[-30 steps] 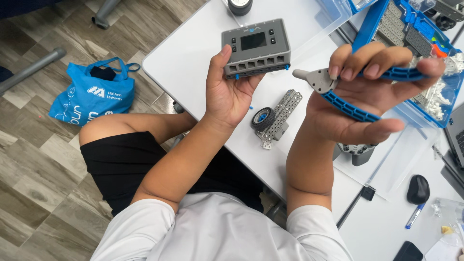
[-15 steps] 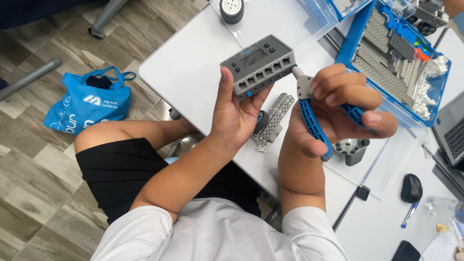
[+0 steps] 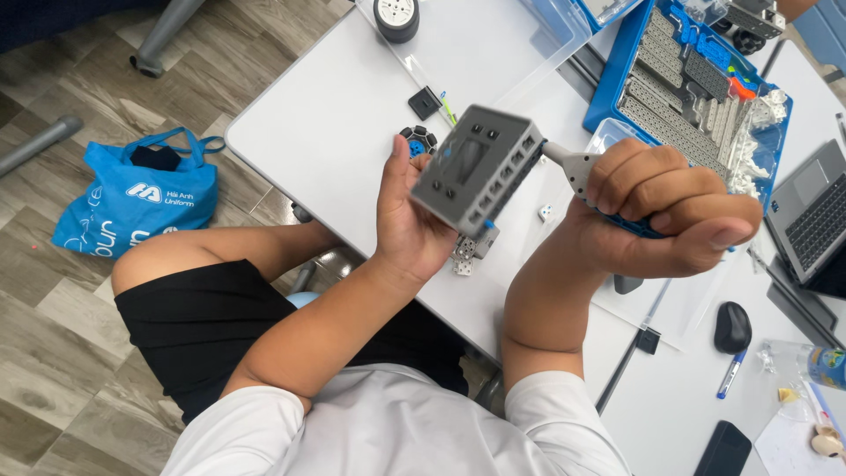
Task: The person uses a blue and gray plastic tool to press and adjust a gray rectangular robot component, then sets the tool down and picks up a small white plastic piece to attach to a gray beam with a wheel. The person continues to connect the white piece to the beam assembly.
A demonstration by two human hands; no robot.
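While the left hand (image 3: 414, 225) cups the underside of a grey rectangular plastic control box (image 3: 478, 167) with small dark buttons and a row of ports along one edge, that box sits just above the middle of the frame, lifted clear of the white counter (image 3: 326, 123) and tilted toward the camera. Its lower left edge rests against the left palm, thumb and fingers wrapped behind it. The right hand (image 3: 665, 211) is to the right of the box, curled into a fist around a grey-tipped tool with a blue handle (image 3: 577, 167), whose pale tip meets the box's right-hand corner. Beneath the box, small grey perforated pieces (image 3: 471, 251) lie on the counter. A blue plastic tray of grey beams and white parts (image 3: 696, 88) sits at the upper right, a black-tyred wheel (image 3: 397, 16) at the top, a blue cloth bag (image 3: 132, 203) on the wooden floor at the left, and a black computer mouse (image 3: 731, 326) at the lower right.
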